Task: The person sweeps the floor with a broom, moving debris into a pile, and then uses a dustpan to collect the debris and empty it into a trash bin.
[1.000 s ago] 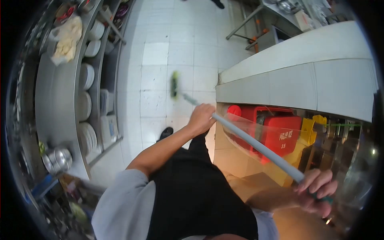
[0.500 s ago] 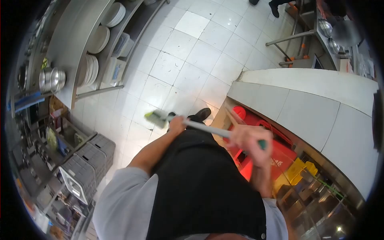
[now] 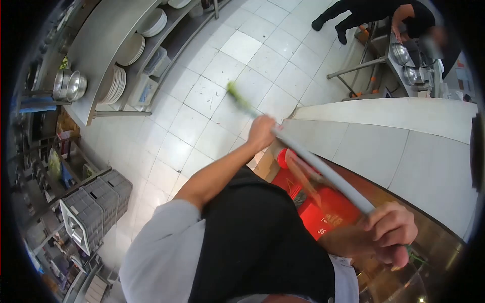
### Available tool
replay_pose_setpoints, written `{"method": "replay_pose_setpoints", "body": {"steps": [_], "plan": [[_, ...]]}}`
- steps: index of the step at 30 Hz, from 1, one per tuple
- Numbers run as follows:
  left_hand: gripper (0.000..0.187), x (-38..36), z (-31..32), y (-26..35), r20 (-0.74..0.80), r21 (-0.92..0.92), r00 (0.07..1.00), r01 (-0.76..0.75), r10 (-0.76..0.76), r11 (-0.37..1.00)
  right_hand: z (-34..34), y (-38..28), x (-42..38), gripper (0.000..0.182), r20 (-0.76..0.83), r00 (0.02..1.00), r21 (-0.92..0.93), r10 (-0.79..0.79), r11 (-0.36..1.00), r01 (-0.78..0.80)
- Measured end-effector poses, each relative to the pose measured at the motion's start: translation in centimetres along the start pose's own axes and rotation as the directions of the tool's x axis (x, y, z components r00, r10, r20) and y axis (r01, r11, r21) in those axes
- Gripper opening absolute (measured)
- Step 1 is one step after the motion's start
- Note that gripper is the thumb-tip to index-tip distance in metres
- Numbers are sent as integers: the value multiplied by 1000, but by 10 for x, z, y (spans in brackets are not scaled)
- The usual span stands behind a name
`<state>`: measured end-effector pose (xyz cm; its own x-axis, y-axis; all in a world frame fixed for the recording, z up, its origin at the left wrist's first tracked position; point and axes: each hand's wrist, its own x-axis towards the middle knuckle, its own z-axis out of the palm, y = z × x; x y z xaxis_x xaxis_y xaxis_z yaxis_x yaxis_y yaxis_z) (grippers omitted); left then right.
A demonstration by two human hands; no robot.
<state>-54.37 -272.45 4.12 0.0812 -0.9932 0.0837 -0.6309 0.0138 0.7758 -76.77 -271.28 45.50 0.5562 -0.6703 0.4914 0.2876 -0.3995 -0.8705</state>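
Note:
I hold a long grey pole (image 3: 323, 170) with both hands. My left hand (image 3: 261, 132) grips it partway down the shaft. My right hand (image 3: 388, 233) is closed around its upper end, where a green grip peeks out. The pole slopes down and away to a blurred green head (image 3: 236, 95) over the white tiled floor (image 3: 202, 101). My black apron and grey sleeves fill the lower middle of the view.
A white counter (image 3: 404, 146) runs along the right, with red bins (image 3: 313, 212) beneath it. Steel shelving (image 3: 108, 45) with stacked plates lines the left. Grey crates (image 3: 96, 207) stand at lower left. Another person in black (image 3: 384, 12) works at a steel table at top right.
The pole has swung outward: its green head went from near my foot to farther out over the tiles. My right hand has drawn back toward my body.

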Motion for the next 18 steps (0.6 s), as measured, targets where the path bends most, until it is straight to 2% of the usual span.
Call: {"method": "replay_pose_setpoints", "body": {"steps": [3, 5, 6, 7, 8, 10, 12, 13, 14, 15, 16, 18], "plan": [[41, -93, -27, -27, 43, 77, 997, 57, -60, 995, -14, 20, -16, 65, -65, 996, 198, 61, 979, -47], [41, -154, -36, -77, 4, 154, 952, 301, -305, 941, 19, 68, -29, 59, -254, 928, 201, 274, 953, -226], [41, -175, -45, -98, -44, 196, 915, 401, -401, 895, 41, 94, -29, 55, -243, 869, 275, 431, 890, -365], [41, -193, -45, -136, -24, 275, 892, 440, -451, 855, 62, 110, -29, 51, -216, 785, 343, 580, 798, -495], [37, -195, -53, -152, 42, 293, 807, 553, -589, 779, 75, 116, -29, 49, -164, 808, 301, 565, 809, -505], [32, -188, -26, -204, -63, 245, 889, 455, -454, 856, 92, 128, -25, 45, -54, 847, 207, 528, 836, -508], [29, -133, 0, -205, -170, 127, 962, 235, -213, 964, 88, 120, 1, 46, -4, 946, 103, 324, 941, -322], [32, -92, 18, -201, -356, 70, 933, -33, 56, 997, 87, 113, 15, 47, 29, 975, 56, 218, 974, -220], [32, -46, 18, -174, -296, -1, 948, 117, -112, 993, 91, 109, 26, 49, 12, 979, 12, 203, 979, -203], [33, -6, 22, -165, -175, -1, 964, 204, -201, 979, 95, 106, 38, 50, -1, 983, -35, 182, 983, -182], [36, 28, 23, -154, -207, -78, 967, 135, -148, 988, 99, 105, 48, 52, -12, 988, -84, 156, 984, -157], [39, 78, 13, -133, -125, -169, 985, 97, -119, 981, 102, 98, 58, 60, -83, 991, -204, 108, 971, -123]]}}
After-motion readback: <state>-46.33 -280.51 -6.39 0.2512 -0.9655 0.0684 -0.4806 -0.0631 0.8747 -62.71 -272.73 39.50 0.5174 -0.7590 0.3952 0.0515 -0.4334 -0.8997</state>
